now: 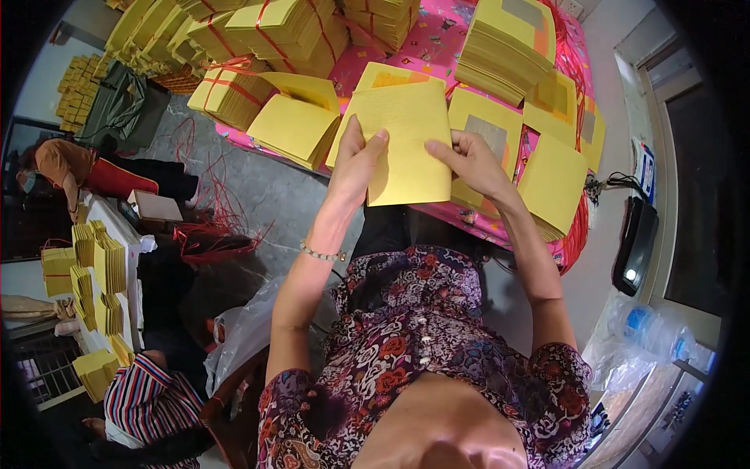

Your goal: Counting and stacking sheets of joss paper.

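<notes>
Both my hands hold a folded piece of yellow paper (414, 168) in front of me, over the near edge of the table. My left hand (358, 160) is closed on its left side, thumb on top. At its right edge my right hand (473, 162) grips the paper with the thumb on the front face; the other fingers are partly hidden behind it. Just left lies a stack of folded yellow paper (291, 131). To the right are sheets with a grey square and orange print (491, 129) and another folded yellow stack (553, 184).
Strapped yellow paper bundles (273, 35) and a tall paper stack (500, 66) stand on the pink patterned tablecloth (437, 31). Red strings (578, 227) hang at its right edge. More red strings (207, 238) lie on the floor. Two people (66, 164) are at the left, near a white table (117, 227).
</notes>
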{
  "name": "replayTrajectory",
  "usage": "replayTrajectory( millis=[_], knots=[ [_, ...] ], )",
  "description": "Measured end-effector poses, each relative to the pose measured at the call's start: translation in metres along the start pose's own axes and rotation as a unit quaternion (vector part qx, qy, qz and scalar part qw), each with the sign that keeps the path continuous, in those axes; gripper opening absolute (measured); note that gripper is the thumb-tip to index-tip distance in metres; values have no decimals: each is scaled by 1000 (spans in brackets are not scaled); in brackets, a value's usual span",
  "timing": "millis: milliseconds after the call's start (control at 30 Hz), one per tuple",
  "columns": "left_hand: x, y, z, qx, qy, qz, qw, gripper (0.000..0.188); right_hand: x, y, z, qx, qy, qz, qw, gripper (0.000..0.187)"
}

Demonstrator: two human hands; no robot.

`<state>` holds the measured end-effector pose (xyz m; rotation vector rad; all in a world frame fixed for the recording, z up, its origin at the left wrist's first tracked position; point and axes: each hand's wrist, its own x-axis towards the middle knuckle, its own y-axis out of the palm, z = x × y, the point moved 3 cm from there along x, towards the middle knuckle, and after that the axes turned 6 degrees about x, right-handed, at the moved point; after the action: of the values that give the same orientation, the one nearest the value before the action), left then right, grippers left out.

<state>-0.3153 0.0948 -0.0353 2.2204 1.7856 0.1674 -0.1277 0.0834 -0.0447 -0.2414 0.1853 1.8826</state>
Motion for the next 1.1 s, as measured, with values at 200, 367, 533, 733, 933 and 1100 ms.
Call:
replayTrajectory(
  millis=[200,367,533,733,933,1100],
  knots=[
    [-6,-3,2,48,39,-48,997,42,-1,2,-12,-16,-26,29,999,34],
    [-10,-10,-1,64,82,-94,990,40,-8,13,-9,30,-42,30,998,31],
    [-17,-15,2,77,120,-144,979,37,-14,17,-3,41,-18,14,999,28],
    [-39,-29,14,-18,108,-188,976,40,3,13,-15,-79,-12,95,992,27],
    [-74,-65,23,-75,65,-262,960,41,56,28,23,-147,-198,-66,967,39],
    [-90,-96,22,-96,62,-317,942,39,140,55,20,-350,-321,-104,874,44]
  ],
)
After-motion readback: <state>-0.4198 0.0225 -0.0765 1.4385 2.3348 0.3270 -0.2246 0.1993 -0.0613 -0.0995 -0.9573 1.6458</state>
